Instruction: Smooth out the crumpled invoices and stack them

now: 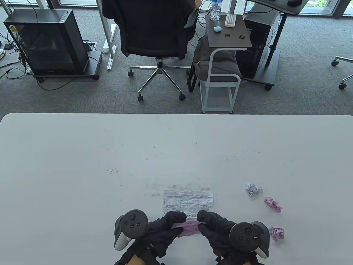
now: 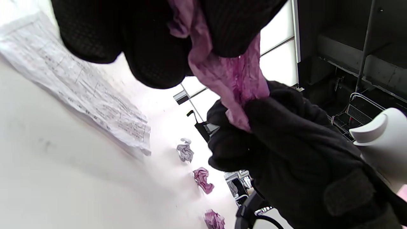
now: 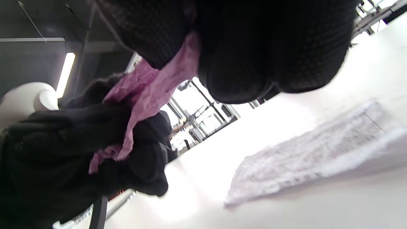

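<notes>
In the table view, both hands sit at the near edge of the smooth white table [image 1: 82, 154], scuffed with small dark marks; the left hand [image 1: 161, 229] and right hand [image 1: 216, 227], in black knit gloves, each pinch an end of a pink invoice [image 1: 189, 228], a thin creased sheet held between them. Just beyond the fingertips lies a flattened white invoice [image 1: 188, 201], rectangular, printed with a grid and faintly wrinkled. To the right of the right hand rest three crumpled balls: a pale lilac ball [image 1: 254, 189] farthest, a pink ball [image 1: 273, 204] nearer, and another pink ball [image 1: 277, 233] just beside the hand. In the left wrist view, the coarse-mesh fingers [image 2: 149, 54] clamp the pink paper's crinkled, twisted edge above the table. In the right wrist view, the thumb and fingers [image 3: 241, 63] nip the other end, the sheet slack and folded.
</notes>
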